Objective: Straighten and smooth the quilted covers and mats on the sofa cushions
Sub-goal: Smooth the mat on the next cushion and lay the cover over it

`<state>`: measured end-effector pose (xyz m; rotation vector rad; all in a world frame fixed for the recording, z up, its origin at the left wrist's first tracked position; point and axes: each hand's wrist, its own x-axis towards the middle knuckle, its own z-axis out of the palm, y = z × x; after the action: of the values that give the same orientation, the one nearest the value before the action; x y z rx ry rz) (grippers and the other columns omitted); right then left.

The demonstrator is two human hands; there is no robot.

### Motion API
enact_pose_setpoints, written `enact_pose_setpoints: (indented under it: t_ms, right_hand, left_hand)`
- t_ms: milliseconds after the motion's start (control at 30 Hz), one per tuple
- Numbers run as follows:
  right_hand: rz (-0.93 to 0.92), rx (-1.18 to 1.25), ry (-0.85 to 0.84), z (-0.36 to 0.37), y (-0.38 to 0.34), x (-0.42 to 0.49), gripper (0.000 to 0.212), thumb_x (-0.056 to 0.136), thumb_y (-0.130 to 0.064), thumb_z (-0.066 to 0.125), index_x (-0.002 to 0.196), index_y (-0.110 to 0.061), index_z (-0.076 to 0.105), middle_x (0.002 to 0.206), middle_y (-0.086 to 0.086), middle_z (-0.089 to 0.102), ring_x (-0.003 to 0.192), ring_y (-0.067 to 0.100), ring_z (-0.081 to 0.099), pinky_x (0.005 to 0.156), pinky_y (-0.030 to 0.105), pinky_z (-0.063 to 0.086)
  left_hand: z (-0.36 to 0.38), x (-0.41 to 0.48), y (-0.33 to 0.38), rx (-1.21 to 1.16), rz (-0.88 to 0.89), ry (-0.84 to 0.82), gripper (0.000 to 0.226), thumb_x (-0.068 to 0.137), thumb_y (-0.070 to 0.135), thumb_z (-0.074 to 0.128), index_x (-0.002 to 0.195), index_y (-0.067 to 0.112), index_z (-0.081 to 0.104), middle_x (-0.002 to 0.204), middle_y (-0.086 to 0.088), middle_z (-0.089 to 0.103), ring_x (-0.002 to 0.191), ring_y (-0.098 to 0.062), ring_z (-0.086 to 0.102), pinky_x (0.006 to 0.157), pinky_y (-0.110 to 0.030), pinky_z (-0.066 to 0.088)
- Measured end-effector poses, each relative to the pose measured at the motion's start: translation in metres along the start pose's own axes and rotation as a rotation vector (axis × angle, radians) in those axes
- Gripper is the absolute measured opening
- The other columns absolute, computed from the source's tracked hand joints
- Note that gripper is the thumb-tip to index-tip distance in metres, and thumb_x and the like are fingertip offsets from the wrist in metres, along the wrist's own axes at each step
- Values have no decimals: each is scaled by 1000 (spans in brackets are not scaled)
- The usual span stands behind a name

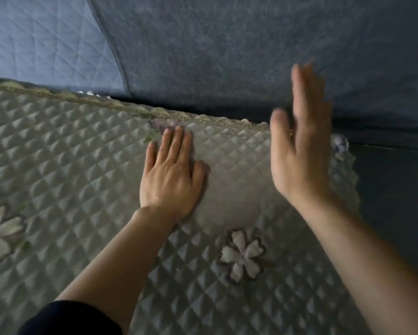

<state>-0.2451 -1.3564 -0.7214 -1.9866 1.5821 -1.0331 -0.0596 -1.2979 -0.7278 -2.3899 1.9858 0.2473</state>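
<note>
The smoothing step is in hand: the left hand (171, 175) presses flat, fingers straight, on the mat (70, 146) near its back edge. The right hand (299, 146) hovers open and blurred beside it; next it likely needs to sweep toward the mat's right corner.

Two hands show, left hand (171, 180) and right hand (299, 151), over one quilted mat (70, 153). It bears four flower patches (241, 255), two nearer than the hands.
</note>
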Motion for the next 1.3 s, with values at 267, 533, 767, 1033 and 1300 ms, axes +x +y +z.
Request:
enact_pose_setpoints:
  t_ms: [267,533,767,1033,1300]
  right_hand:
    - [104,43,-475,1,67,-20,57,100,-42,33,152,-24,19,161,-2,10,147,10,5,120,29,2]
    - [55,-354,-432,-20,127,-37,69,95,-56,8,154,-19,5,161,8,1,148,22,-1,121,41,4]
    - [345,56,-239,-59,98,18,58,90,-39,42,143,-16,37,151,9,33,140,27,29,115,40,26]
    - [116,-316,-448,-39,139,-137,61,97,-51,14,152,-26,19,161,7,11,148,24,9,119,48,13]
    - [189,207,114,-93,45,-107,55,100,-30,28,151,-11,20,160,9,12,148,19,6,120,35,6]
  left_hand:
    - [-22,13,80,-216,118,386,60,102,36,26,154,13,11,161,-3,-2,149,-21,-7,119,-36,-7]
    - [-5,21,98,-58,34,-22,61,101,39,30,154,15,13,162,-1,0,148,-16,-6,121,-38,-4]
    - [28,-35,107,11,189,15,58,101,45,17,155,26,9,162,1,-8,147,-15,-15,120,-38,-7]
    - [-32,-76,118,-290,241,379,54,103,28,32,153,12,21,161,-9,7,149,-27,-2,119,-37,-3]
    - [43,-154,94,-82,54,-10,58,99,42,18,154,22,17,162,0,5,144,-9,-12,115,-28,-14]
